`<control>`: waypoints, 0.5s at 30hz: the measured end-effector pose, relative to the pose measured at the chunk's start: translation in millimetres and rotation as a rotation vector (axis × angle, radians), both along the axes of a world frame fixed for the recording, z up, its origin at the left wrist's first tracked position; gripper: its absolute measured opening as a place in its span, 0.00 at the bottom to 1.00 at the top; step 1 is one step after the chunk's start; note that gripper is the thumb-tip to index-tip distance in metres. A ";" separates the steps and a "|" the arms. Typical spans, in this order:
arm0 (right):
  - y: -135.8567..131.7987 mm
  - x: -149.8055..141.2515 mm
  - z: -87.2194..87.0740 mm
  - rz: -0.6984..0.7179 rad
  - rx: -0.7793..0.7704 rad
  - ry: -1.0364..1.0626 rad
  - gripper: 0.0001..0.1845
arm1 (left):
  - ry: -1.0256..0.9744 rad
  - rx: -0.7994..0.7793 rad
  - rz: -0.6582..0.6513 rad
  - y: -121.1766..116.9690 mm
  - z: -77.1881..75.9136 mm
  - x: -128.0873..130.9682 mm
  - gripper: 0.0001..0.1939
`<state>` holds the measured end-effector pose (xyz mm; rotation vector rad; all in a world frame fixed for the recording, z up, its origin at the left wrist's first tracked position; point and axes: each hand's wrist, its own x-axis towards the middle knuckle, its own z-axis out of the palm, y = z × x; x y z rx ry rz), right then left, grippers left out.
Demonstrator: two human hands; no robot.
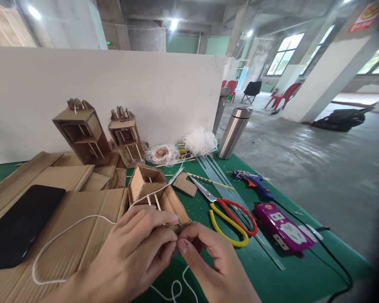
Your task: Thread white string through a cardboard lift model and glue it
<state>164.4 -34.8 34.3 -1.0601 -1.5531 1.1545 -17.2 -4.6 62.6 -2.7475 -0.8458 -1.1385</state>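
A small open cardboard box with thin wooden sticks across its inside lies in front of me, its near end under my fingers. My left hand is closed over that near end and grips it. Thumb and fingertips of my right hand are pinched together at the same edge, touching the left fingertips; whatever is between them is hidden. White string runs over the box, loops left across the cardboard, and more of it curls on the table below my hands.
Red-and-yellow scissors, a glue gun, a purple power strip with a black cable, and clear glue sticks lie right. A steel flask stands behind. Left are cardboard sheets, a black phone and two cardboard models.
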 end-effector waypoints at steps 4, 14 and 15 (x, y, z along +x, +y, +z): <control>-0.6 0.6 0.4 -0.003 -0.007 -0.013 0.17 | -0.002 -0.007 0.002 -0.6 2.2 1.1 0.08; 1.0 1.1 -4.4 -0.014 -0.035 0.036 0.16 | 0.004 0.032 0.020 -2.1 1.5 3.8 0.10; 1.3 1.6 -4.3 -0.009 -0.048 0.046 0.16 | -0.003 0.036 0.018 -2.3 1.5 3.8 0.10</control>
